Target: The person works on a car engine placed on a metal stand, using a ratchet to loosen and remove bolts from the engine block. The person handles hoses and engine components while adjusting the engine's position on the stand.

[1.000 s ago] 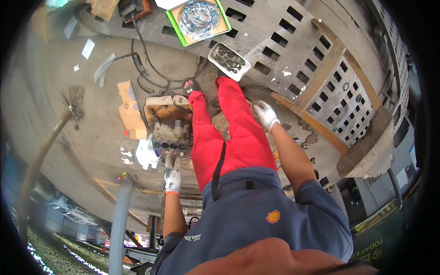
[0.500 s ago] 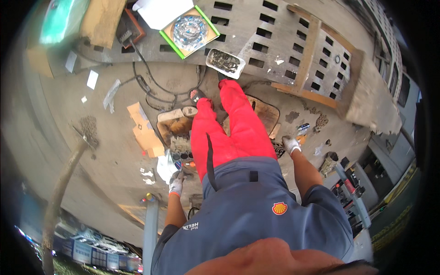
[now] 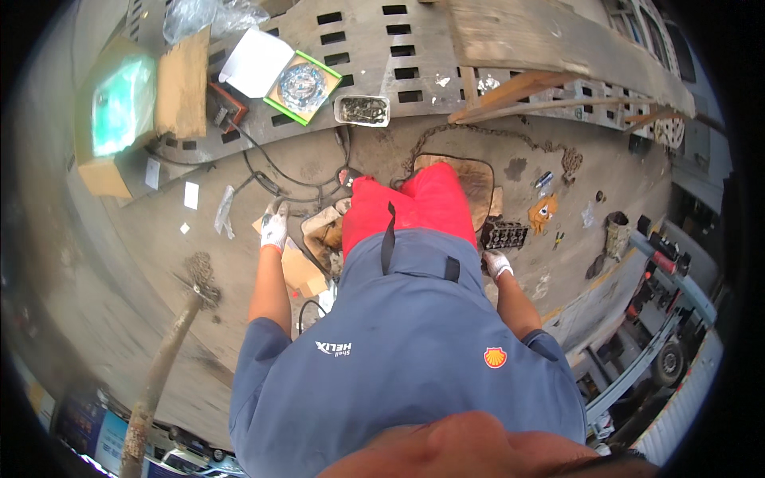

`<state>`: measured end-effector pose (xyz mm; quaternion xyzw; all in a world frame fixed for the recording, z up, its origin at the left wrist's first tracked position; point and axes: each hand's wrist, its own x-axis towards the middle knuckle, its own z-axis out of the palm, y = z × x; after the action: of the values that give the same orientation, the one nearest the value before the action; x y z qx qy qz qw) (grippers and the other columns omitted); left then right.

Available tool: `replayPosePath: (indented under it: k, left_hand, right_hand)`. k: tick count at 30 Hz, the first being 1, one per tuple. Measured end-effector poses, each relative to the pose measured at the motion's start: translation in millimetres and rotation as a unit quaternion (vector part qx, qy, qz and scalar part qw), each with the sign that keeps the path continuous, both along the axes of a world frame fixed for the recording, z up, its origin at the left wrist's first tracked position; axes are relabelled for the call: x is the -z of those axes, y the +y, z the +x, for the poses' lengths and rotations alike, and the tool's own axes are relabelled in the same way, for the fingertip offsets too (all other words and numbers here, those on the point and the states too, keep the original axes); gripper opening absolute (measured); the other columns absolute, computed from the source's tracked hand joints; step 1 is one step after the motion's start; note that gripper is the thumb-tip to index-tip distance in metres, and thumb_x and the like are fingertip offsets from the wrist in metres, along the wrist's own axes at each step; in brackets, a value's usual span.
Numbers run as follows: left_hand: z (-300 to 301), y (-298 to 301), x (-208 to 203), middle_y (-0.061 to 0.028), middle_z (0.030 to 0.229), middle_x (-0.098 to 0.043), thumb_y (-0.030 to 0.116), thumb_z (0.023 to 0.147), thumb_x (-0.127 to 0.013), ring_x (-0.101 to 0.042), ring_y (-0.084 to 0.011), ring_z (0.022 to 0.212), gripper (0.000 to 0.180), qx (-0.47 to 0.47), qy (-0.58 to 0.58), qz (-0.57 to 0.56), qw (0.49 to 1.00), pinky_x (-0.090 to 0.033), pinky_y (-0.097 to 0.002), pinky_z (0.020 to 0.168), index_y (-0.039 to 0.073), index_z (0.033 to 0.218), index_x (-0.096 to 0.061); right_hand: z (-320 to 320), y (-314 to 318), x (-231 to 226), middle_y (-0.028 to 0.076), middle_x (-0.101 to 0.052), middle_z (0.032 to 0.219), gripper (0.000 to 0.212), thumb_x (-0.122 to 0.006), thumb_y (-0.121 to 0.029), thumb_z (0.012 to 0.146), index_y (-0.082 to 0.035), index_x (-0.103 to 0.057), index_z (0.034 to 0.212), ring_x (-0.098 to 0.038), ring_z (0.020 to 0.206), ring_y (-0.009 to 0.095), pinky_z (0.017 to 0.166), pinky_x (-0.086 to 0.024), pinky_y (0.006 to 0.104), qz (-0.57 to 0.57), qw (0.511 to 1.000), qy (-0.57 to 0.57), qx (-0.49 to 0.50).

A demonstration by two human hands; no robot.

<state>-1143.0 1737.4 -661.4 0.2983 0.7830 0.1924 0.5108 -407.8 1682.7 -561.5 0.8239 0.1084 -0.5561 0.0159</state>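
Note:
My left hand (image 3: 274, 226), in a white work glove, reaches forward over the near end of a torn brown cardboard piece (image 3: 300, 271). Its fingers point away from me and look stretched out, with nothing visible in them. On the other side, my gloved right hand (image 3: 497, 264) is low beside a dark metal engine part (image 3: 504, 233) with a row of openings, close to its near edge. The fingers of that hand are small and partly hidden, so a grip cannot be made out. A worn tan pad (image 3: 323, 231) is beyond my left hand.
Ahead, a slotted metal platform (image 3: 390, 72) bears an open box with a coiled item (image 3: 303, 86) and a white tray of small metal parts (image 3: 362, 111). Black cables (image 3: 271, 183) cross the floor. An orange rag (image 3: 543, 213) and a can (image 3: 544, 179) lie at right; a rusty pole (image 3: 163, 374) stands left.
My left hand has gone forward from beside white plastic to the cardboard. My right hand has come back to the engine part's near side. The view has shifted, with my knees bent more.

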Motion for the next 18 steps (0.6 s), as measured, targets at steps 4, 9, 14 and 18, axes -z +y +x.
replayPosePath:
  k: [4, 9, 14, 18]
  left_hand:
    - [43, 49, -51, -0.0205, 0.143, -0.068, 0.038, 0.109, -0.059, -0.065, -0.0296, 0.133, 0.053, 0.043, -0.005, -0.032, 0.999, -0.051, -0.0389, 0.111, -0.001, 0.146, -0.061]
    - [104, 43, -61, -0.0163, 0.12, -0.074, 0.039, 0.103, -0.061, -0.073, -0.0243, 0.1, 0.056, 0.135, 0.028, -0.185, 0.973, -0.059, -0.0386, 0.088, -0.002, 0.141, -0.062]
    - [128, 36, -9, -0.0079, 0.103, -0.072, 0.034, 0.102, -0.063, -0.066, -0.0206, 0.084, 0.034, 0.093, -0.034, -0.259, 0.961, -0.054, -0.0354, 0.071, 0.006, 0.12, -0.07]
    - [234, 117, -19, -0.0087, 0.106, -0.07, 0.031, 0.099, -0.063, -0.067, -0.0228, 0.088, 0.033, 0.239, -0.008, -0.23, 0.943, -0.056, -0.0355, 0.071, 0.008, 0.122, -0.068]
  right_hand:
    - [8, -32, 16, 0.003, -0.058, 0.075, 0.012, -0.065, -0.023, 0.099, -0.011, -0.066, 0.096, -0.056, 0.061, 0.017, 0.053, -0.046, 0.0343, 0.03, 0.994, 0.037, 0.098]
    - [37, -85, 44, 0.006, -0.063, 0.077, 0.022, -0.065, -0.025, 0.1, -0.006, -0.069, 0.088, -0.057, 0.061, 0.019, 0.053, -0.045, 0.0371, 0.019, 0.988, 0.043, 0.149]
    - [99, -146, 74, 0.012, -0.068, 0.081, 0.03, -0.063, -0.027, 0.099, 0.002, -0.071, 0.097, -0.063, 0.068, 0.027, 0.064, -0.052, 0.0467, 0.088, 0.981, 0.014, 0.172]
    - [139, -200, 118, 0.016, -0.073, 0.09, 0.034, -0.067, -0.03, 0.098, 0.001, -0.075, 0.109, -0.067, 0.078, 0.029, 0.07, -0.054, 0.0461, 0.163, 0.95, -0.082, 0.252]
